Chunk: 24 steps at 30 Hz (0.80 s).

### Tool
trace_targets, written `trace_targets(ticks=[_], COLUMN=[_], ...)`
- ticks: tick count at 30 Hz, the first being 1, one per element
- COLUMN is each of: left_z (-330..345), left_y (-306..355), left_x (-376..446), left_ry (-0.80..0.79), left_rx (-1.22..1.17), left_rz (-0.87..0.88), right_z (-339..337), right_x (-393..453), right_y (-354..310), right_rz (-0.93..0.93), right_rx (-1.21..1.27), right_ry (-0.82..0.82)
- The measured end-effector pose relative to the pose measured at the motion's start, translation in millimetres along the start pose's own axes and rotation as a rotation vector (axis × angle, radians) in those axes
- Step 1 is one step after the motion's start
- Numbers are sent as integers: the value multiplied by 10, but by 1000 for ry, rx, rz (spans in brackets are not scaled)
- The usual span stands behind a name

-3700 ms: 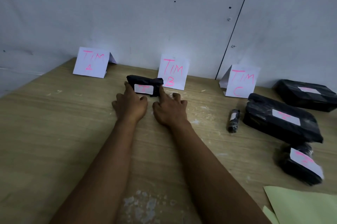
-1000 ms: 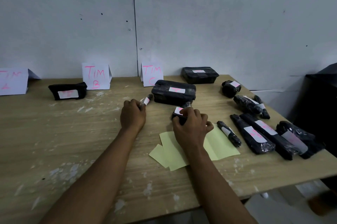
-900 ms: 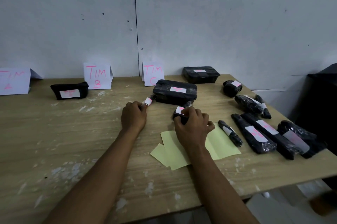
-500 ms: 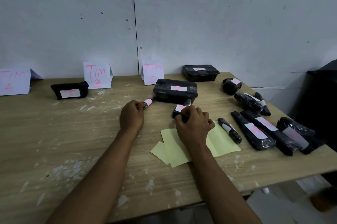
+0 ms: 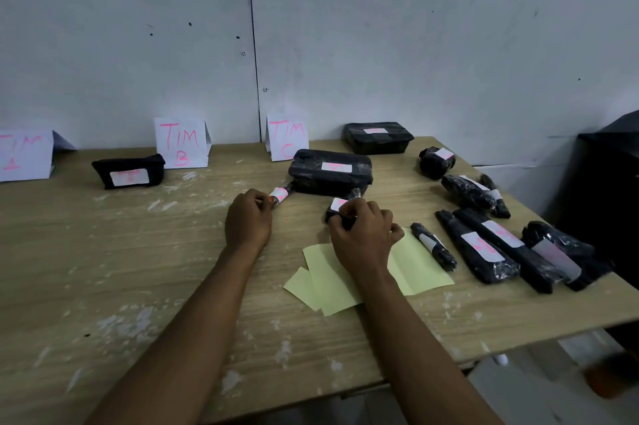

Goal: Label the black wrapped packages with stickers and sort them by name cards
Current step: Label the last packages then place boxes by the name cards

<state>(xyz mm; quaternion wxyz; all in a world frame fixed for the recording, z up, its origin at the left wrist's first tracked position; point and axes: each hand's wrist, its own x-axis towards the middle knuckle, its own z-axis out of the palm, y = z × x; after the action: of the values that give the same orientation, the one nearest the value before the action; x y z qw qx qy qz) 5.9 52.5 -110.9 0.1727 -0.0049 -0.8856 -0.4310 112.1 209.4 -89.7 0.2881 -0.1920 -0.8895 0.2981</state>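
1. Your left hand (image 5: 247,222) pinches the near end of a slim stickered roll (image 5: 281,195), at eleven o'clock from your right hand (image 5: 363,234).
2. Your right hand's fingers curl round a small stickered bundle (image 5: 340,208) beside the yellow sheets (image 5: 420,267).
3. Both probably weigh little; the glossy black wrap looks slippery and yielding.
4. Grip mid-body, off the stickers, toward the TIM C card (image 5: 287,139) at twelve o'clock.

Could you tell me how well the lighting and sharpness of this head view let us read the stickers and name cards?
Head view: dim and underexposed, so the black packages lose detail; the TIM B card and TIM C card read clearly, while the pink writing on the sticker of the package beside TIM B is smeared; wide-angle bending shows at the table edge.
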Motion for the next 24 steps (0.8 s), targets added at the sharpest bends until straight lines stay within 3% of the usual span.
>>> trace_targets(ticks=[6,10,14,24], left_z=[9,-3,-13,-123], left_y=[-3,-17,-35,-115], left_x=[-4,7,2,-48], left_ry=[-7,-9,-62,-201], left_rx=[24,4,17,-7], left_rz=[10,32,73,176], right_z=[-75,-66,3,44], right_x=[478,786,937,1083], right_y=[-92,-58,31,-29], right_rz=[187,242,232,99], right_rx=[51,-42,-144,-312], right_ry=[-17,-123,-263,-341])
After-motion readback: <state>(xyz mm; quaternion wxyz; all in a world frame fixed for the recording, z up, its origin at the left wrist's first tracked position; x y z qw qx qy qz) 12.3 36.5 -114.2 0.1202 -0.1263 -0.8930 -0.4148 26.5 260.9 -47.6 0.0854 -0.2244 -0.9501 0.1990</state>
